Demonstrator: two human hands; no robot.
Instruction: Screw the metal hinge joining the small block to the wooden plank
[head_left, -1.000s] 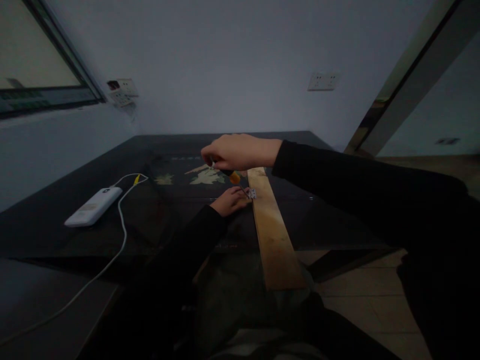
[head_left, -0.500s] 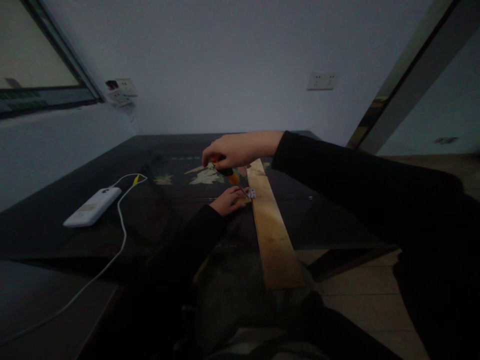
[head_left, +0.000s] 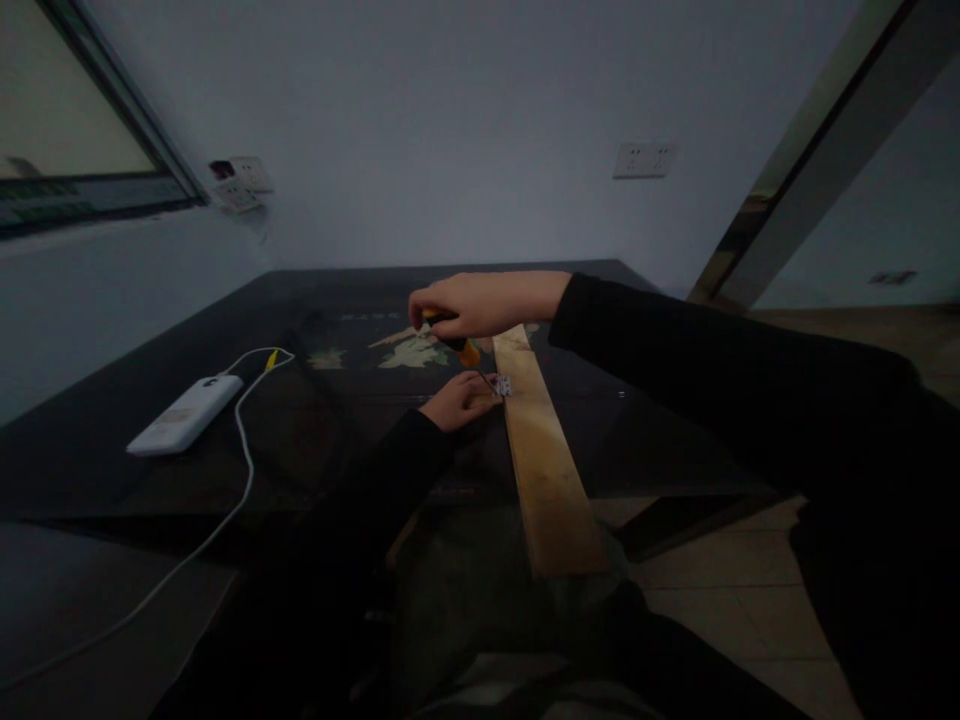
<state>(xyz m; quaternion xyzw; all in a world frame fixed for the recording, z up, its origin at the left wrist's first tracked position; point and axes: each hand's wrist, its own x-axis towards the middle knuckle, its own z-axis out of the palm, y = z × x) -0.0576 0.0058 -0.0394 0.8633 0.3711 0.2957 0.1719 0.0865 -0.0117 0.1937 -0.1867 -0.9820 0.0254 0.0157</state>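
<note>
A long wooden board [head_left: 551, 460] lies lengthwise over the dark table, its near end jutting past the front edge. On the board's left edge sits a small metal hinge [head_left: 504, 386]. My right hand [head_left: 484, 303] is closed round the handle of a screwdriver [head_left: 466, 350] with an orange and black grip. The screwdriver tilts, and its shaft runs down to the hinge's left leaf. Beside the hinge, my left hand [head_left: 459, 400] grips a small wooden piece [head_left: 486, 399], mostly hidden under its fingers.
On the left of the dark table [head_left: 337, 440] lies a white power bank [head_left: 185, 415] with a white cable [head_left: 246, 440] trailing off toward me. Wall sockets [head_left: 643, 160] are behind the table. A printed flower pattern [head_left: 412, 350] marks the tabletop.
My right hand has shifted slightly down and to the right, still round the screwdriver. The left hand, board and hinge stay in place.
</note>
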